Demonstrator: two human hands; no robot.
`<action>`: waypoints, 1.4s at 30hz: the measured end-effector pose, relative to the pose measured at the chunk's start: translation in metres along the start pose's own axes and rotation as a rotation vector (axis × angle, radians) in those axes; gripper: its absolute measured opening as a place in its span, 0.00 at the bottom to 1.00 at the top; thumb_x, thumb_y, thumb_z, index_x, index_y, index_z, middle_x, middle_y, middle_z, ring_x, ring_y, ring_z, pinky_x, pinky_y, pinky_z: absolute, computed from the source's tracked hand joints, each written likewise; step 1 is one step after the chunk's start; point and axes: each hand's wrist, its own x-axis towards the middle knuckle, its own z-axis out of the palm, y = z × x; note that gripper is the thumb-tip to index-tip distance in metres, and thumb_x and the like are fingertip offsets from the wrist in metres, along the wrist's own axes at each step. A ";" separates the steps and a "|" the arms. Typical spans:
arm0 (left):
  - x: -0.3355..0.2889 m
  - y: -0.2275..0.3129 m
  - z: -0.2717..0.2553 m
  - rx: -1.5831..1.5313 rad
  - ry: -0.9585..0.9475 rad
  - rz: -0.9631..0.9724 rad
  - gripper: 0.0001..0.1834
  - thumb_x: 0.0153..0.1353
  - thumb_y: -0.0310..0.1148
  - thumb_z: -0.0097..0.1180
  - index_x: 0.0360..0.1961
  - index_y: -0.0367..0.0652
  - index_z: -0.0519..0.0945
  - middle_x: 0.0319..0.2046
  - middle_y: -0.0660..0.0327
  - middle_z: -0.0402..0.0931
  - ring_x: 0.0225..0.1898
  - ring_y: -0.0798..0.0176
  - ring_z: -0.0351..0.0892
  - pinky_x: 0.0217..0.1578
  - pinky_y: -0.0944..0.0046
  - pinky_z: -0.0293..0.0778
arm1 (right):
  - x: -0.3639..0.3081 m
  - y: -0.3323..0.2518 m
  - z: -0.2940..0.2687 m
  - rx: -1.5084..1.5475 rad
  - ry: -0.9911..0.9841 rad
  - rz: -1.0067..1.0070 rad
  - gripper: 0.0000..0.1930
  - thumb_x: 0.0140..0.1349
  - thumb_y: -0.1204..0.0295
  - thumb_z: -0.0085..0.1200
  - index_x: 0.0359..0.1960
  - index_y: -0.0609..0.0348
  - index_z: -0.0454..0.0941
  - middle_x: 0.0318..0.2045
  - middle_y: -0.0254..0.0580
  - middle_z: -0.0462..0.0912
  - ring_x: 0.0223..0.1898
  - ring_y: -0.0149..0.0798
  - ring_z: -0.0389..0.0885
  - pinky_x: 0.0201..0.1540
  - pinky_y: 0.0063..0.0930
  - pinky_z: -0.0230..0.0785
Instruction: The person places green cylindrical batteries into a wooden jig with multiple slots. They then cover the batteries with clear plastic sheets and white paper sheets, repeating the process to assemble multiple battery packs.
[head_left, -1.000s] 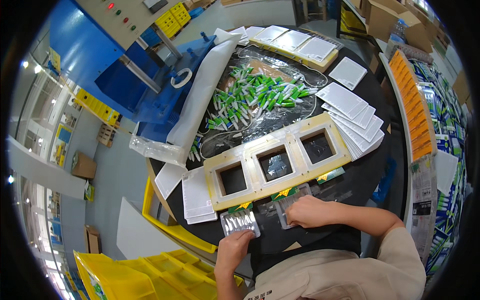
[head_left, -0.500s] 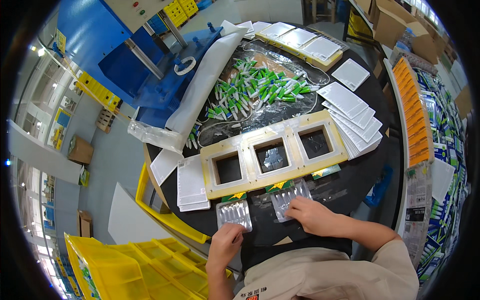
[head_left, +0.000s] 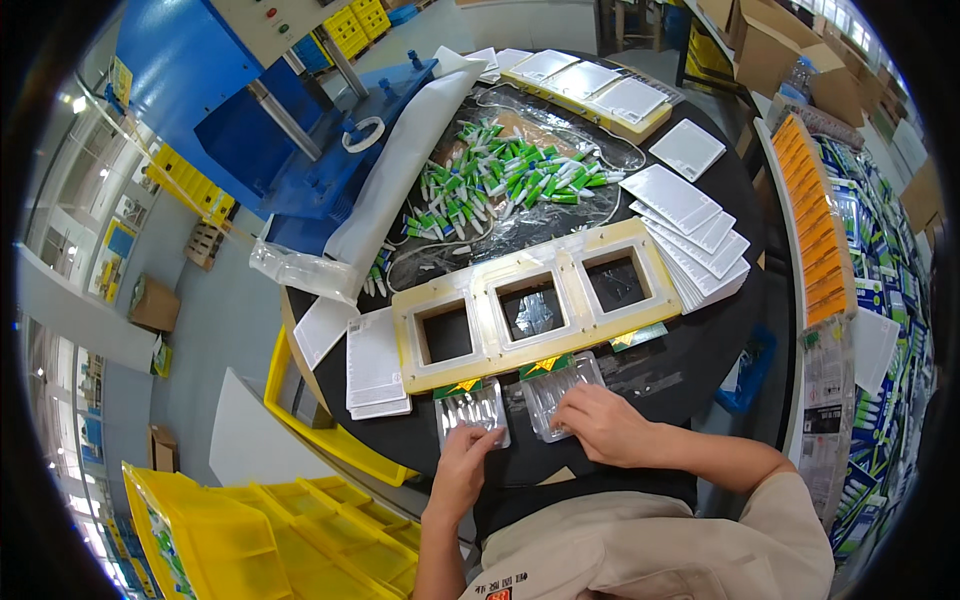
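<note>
My left hand point(head_left: 465, 470) rests on the near edge of a clear plastic blister tray point(head_left: 470, 408) lying on the black table point(head_left: 680, 355). My right hand point(head_left: 605, 425) presses on a second clear blister tray point(head_left: 560, 385) beside it. Both trays lie just in front of a cream frame with three square openings point(head_left: 535, 300); the middle opening holds a clear blister. Behind the frame lies a heap of small green-and-white tubes point(head_left: 500, 180) on clear plastic film.
Stacks of white cards lie at the right point(head_left: 700, 235) and left point(head_left: 375, 365) of the frame. A blue machine point(head_left: 290, 110) stands at the far left. Yellow bins point(head_left: 240, 530) sit below the table edge. A rack of orange and blue packages point(head_left: 830, 250) lines the right.
Both hands have slid the two blister trays a little toward the frame; the view has shifted slightly.
</note>
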 end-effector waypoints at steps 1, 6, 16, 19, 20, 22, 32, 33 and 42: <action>0.000 0.000 0.000 0.014 0.019 0.016 0.24 0.57 0.13 0.55 0.54 0.43 0.83 0.39 0.54 0.77 0.43 0.48 0.78 0.59 0.47 0.75 | 0.003 -0.002 -0.002 0.032 0.028 -0.003 0.11 0.53 0.83 0.59 0.39 0.60 0.80 0.38 0.45 0.76 0.42 0.51 0.76 0.46 0.40 0.72; -0.007 -0.004 0.000 0.086 0.080 0.041 0.26 0.55 0.12 0.54 0.55 0.42 0.83 0.38 0.53 0.77 0.42 0.47 0.78 0.61 0.45 0.73 | 0.007 -0.028 -0.037 -0.008 -0.088 -0.154 0.09 0.56 0.82 0.60 0.39 0.59 0.80 0.38 0.41 0.77 0.43 0.48 0.78 0.44 0.38 0.71; -0.013 -0.011 0.001 0.240 0.122 0.056 0.18 0.55 0.18 0.61 0.48 0.40 0.84 0.43 0.52 0.80 0.46 0.44 0.80 0.47 0.52 0.80 | 0.086 0.068 -0.026 -0.300 0.120 -0.199 0.07 0.51 0.79 0.60 0.33 0.57 0.81 0.35 0.39 0.79 0.41 0.45 0.80 0.43 0.37 0.76; -0.017 -0.020 -0.003 0.286 0.112 0.136 0.11 0.61 0.22 0.60 0.45 0.38 0.83 0.43 0.49 0.83 0.43 0.43 0.83 0.43 0.49 0.80 | 0.092 0.097 -0.004 -0.387 -0.162 -0.049 0.05 0.52 0.73 0.61 0.32 0.55 0.82 0.36 0.41 0.81 0.44 0.48 0.83 0.44 0.43 0.77; -0.018 -0.024 -0.003 0.262 0.150 0.166 0.10 0.67 0.25 0.57 0.48 0.37 0.83 0.42 0.44 0.83 0.43 0.38 0.82 0.43 0.46 0.78 | 0.094 0.104 -0.001 -0.270 -0.131 -0.053 0.05 0.52 0.73 0.61 0.31 0.56 0.82 0.38 0.42 0.82 0.44 0.50 0.83 0.45 0.45 0.77; -0.017 -0.034 -0.007 0.280 0.102 0.180 0.11 0.66 0.20 0.55 0.48 0.37 0.83 0.42 0.46 0.82 0.43 0.40 0.82 0.43 0.46 0.78 | 0.109 0.120 -0.002 -0.149 -0.278 -0.075 0.09 0.53 0.68 0.65 0.27 0.61 0.83 0.33 0.47 0.83 0.41 0.55 0.83 0.45 0.49 0.76; -0.012 -0.062 -0.030 0.205 -0.306 0.233 0.12 0.66 0.26 0.58 0.49 0.47 0.83 0.45 0.49 0.83 0.43 0.40 0.85 0.42 0.47 0.82 | 0.174 0.197 0.016 0.025 -0.644 -0.214 0.16 0.55 0.65 0.76 0.44 0.55 0.91 0.37 0.45 0.91 0.32 0.43 0.88 0.35 0.34 0.80; -0.011 -0.063 -0.033 0.204 -0.345 0.216 0.12 0.66 0.26 0.58 0.49 0.47 0.83 0.44 0.49 0.84 0.42 0.40 0.85 0.41 0.48 0.83 | 0.175 0.202 0.017 0.077 -0.663 -0.166 0.17 0.54 0.65 0.77 0.44 0.55 0.91 0.37 0.44 0.91 0.31 0.42 0.88 0.35 0.33 0.80; 0.002 -0.061 -0.041 0.295 -0.410 0.144 0.10 0.64 0.33 0.64 0.46 0.49 0.84 0.37 0.53 0.85 0.35 0.44 0.85 0.33 0.50 0.81 | 0.158 0.185 0.058 -0.548 -0.367 -0.386 0.10 0.54 0.68 0.62 0.23 0.63 0.84 0.28 0.57 0.84 0.33 0.60 0.82 0.37 0.55 0.74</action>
